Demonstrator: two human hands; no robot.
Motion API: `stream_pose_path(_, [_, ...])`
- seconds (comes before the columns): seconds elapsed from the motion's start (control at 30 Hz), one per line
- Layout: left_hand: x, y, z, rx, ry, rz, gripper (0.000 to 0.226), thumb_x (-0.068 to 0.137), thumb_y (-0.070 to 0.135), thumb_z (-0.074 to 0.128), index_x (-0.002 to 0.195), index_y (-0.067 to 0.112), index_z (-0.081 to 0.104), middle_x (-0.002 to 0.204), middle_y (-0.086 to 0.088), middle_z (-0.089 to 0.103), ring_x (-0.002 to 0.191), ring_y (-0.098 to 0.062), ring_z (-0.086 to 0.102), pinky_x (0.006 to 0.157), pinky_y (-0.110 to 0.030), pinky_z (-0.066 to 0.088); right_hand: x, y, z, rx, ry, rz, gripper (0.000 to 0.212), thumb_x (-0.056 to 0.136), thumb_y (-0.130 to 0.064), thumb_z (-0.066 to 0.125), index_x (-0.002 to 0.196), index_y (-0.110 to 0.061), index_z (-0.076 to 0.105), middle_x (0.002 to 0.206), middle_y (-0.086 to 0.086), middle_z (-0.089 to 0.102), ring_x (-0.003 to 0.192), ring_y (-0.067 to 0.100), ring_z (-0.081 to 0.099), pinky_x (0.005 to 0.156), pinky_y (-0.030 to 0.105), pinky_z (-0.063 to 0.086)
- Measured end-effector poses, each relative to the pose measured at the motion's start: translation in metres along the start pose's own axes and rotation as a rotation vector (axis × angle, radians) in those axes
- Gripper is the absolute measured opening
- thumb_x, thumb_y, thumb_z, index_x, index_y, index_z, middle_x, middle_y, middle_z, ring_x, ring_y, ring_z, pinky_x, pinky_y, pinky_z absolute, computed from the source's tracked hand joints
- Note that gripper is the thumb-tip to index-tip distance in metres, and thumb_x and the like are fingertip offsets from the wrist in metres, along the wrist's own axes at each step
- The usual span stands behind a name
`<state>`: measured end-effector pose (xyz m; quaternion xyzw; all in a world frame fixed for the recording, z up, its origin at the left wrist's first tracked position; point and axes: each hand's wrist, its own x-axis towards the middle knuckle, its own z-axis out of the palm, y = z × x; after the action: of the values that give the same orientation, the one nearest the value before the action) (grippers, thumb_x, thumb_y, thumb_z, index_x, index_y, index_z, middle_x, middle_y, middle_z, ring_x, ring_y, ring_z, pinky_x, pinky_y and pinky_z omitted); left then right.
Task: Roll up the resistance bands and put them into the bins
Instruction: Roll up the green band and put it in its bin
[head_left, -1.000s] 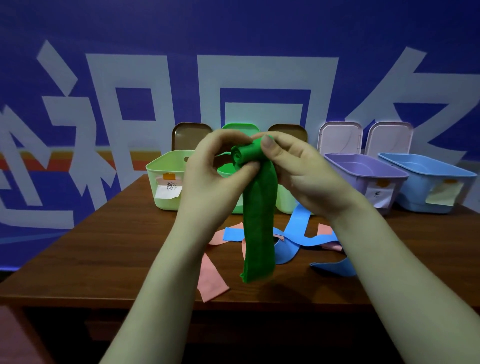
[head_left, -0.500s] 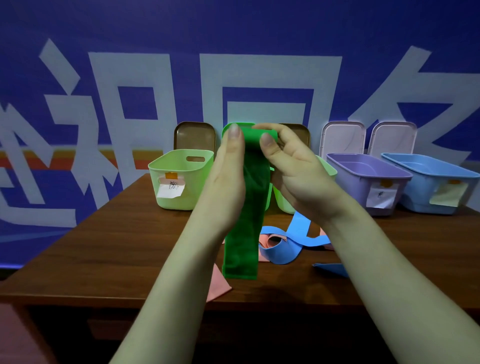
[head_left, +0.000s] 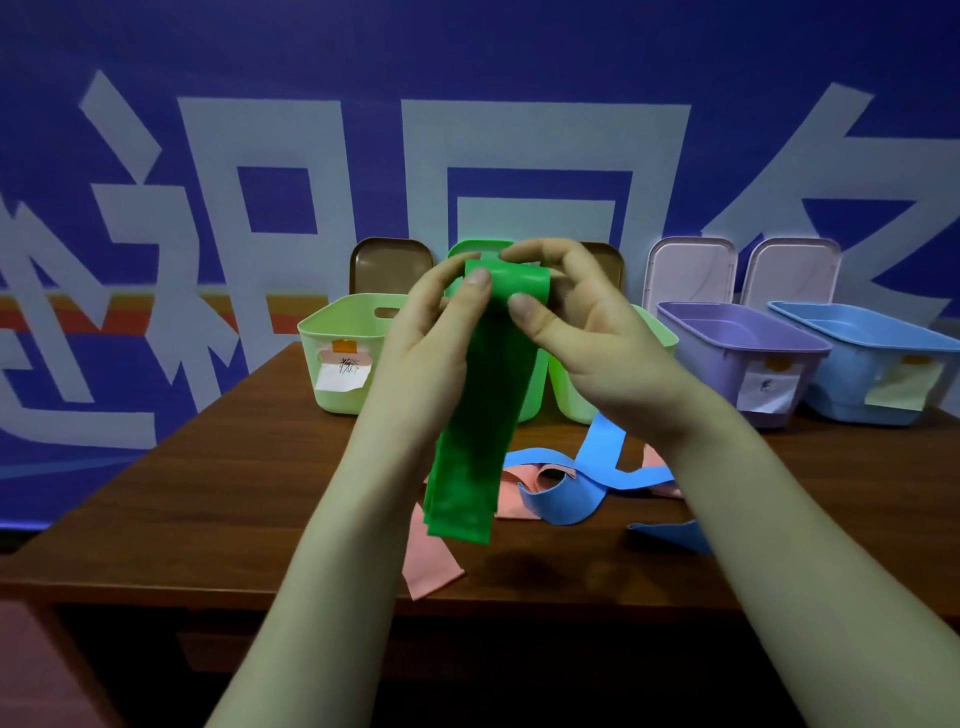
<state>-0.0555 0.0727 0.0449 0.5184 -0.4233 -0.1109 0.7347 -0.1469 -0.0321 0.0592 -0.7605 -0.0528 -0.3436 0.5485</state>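
Observation:
A green resistance band (head_left: 480, 415) hangs in the air above the table, its top end curled into a small roll. My left hand (head_left: 436, 332) pinches the roll's left side with thumb and fingers. My right hand (head_left: 582, 322) pinches its right side, thumb in front. The band's free end dangles just above the wood. Blue bands (head_left: 576, 483) and pink bands (head_left: 431, 561) lie loose on the table beneath. Behind stand light green bins (head_left: 343, 353), a purple bin (head_left: 737, 364) and a blue bin (head_left: 872, 369).
The bins line the back of the brown wooden table (head_left: 218, 493), with their lids (head_left: 691, 270) propped against the blue wall. Paper labels are stuck to the bin fronts. The table's front edge runs below my forearms.
The roll at the top of the green band has been turned further and the hanging tail is shorter. Both hands shifted their hold and stayed in front of the middle bins.

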Motion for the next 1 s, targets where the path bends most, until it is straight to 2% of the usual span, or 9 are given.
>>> stream_pose_path(0.17, [0.0, 0.0, -0.004, 0.055, 0.022, 0.023, 0.034, 0.095, 0.032, 0.051, 0.129, 0.027, 0.056, 0.102, 0.005, 0.066, 0.089, -0.001, 0.066, 0.072, -0.02, 0.056, -0.001, -0.002, -0.004, 0.078, 0.012, 0.023, 0.045, 0.089, 0.011, 0.049, 0.128, -0.008, 0.036, 0.107, 0.004, 0.061, 0.096, 0.008, 0.064, 0.086, 0.021, 0.053])
stream_pose_path(0.3, [-0.001, 0.0, -0.005, 0.083, 0.054, 0.043, 0.036, 0.093, 0.035, 0.054, 0.128, 0.027, 0.057, 0.106, 0.0, 0.066, 0.092, -0.002, 0.066, 0.073, -0.019, 0.056, -0.002, -0.002, -0.006, 0.057, 0.023, 0.01, 0.037, 0.082, 0.014, 0.056, 0.113, -0.004, 0.049, 0.103, 0.002, 0.064, 0.094, 0.008, 0.065, 0.089, 0.023, 0.054])
stream_pose_path(0.4, [-0.004, 0.002, -0.005, 0.125, 0.056, 0.035, 0.041, 0.087, 0.043, 0.058, 0.124, 0.027, 0.057, 0.107, -0.002, 0.063, 0.094, -0.007, 0.064, 0.066, -0.013, 0.053, -0.003, -0.002, -0.009, 0.064, 0.02, -0.022, 0.036, 0.077, 0.015, 0.06, 0.103, -0.01, 0.055, 0.099, 0.002, 0.066, 0.093, 0.011, 0.067, 0.086, 0.026, 0.055])
stream_pose_path(0.5, [-0.006, 0.004, -0.004, 0.163, 0.049, 0.026, 0.048, 0.079, 0.055, 0.055, 0.115, 0.024, 0.062, 0.106, 0.003, 0.066, 0.098, -0.008, 0.064, 0.072, -0.019, 0.055, -0.002, 0.0, -0.011, 0.083, -0.017, -0.032, 0.04, 0.074, 0.018, 0.061, 0.101, -0.01, 0.057, 0.105, 0.005, 0.064, 0.101, 0.015, 0.065, 0.091, 0.03, 0.054])
stream_pose_path(0.6, [-0.007, 0.006, -0.006, 0.19, 0.033, 0.028, 0.036, 0.086, 0.048, 0.055, 0.107, 0.021, 0.065, 0.098, 0.004, 0.069, 0.092, -0.006, 0.065, 0.077, -0.023, 0.057, -0.001, 0.002, -0.012, 0.071, -0.015, -0.044, 0.044, 0.072, 0.021, 0.062, 0.099, -0.013, 0.062, 0.108, 0.003, 0.062, 0.108, 0.014, 0.062, 0.093, 0.03, 0.052])
stream_pose_path(0.7, [-0.007, 0.006, -0.007, 0.198, 0.031, 0.054, 0.03, 0.084, 0.04, 0.063, 0.105, 0.018, 0.065, 0.097, -0.001, 0.068, 0.091, -0.009, 0.066, 0.073, -0.018, 0.056, -0.001, 0.005, -0.012, 0.131, 0.01, -0.021, 0.047, 0.069, 0.018, 0.062, 0.094, -0.021, 0.067, 0.11, -0.001, 0.064, 0.112, 0.015, 0.061, 0.091, 0.03, 0.052])
stream_pose_path(0.83, [-0.006, 0.004, -0.007, 0.2, 0.086, 0.1, 0.034, 0.082, 0.037, 0.066, 0.109, 0.016, 0.064, 0.101, 0.0, 0.068, 0.095, -0.01, 0.065, 0.073, -0.015, 0.054, 0.0, 0.008, -0.008, 0.122, 0.051, 0.076, 0.055, 0.079, 0.017, 0.058, 0.117, -0.023, 0.055, 0.123, 0.008, 0.058, 0.111, 0.026, 0.063, 0.091, 0.038, 0.054])
stream_pose_path(0.93, [-0.006, 0.004, -0.007, 0.167, 0.126, 0.142, 0.031, 0.082, 0.034, 0.068, 0.106, 0.016, 0.063, 0.101, -0.001, 0.069, 0.097, -0.013, 0.066, 0.077, -0.021, 0.055, -0.002, 0.007, -0.002, 0.012, 0.03, 0.14, 0.038, 0.089, 0.003, 0.055, 0.118, -0.022, 0.055, 0.113, 0.004, 0.065, 0.103, 0.014, 0.066, 0.078, 0.029, 0.056])
stream_pose_path(1.0, [-0.006, 0.002, -0.007, 0.156, 0.152, 0.17, 0.026, 0.082, 0.031, 0.07, 0.103, 0.019, 0.061, 0.1, -0.002, 0.068, 0.096, -0.013, 0.066, 0.074, -0.021, 0.054, -0.004, 0.008, 0.003, -0.001, -0.03, 0.197, 0.029, 0.094, -0.004, 0.05, 0.114, -0.024, 0.056, 0.109, 0.002, 0.069, 0.1, 0.011, 0.067, 0.078, 0.03, 0.057])
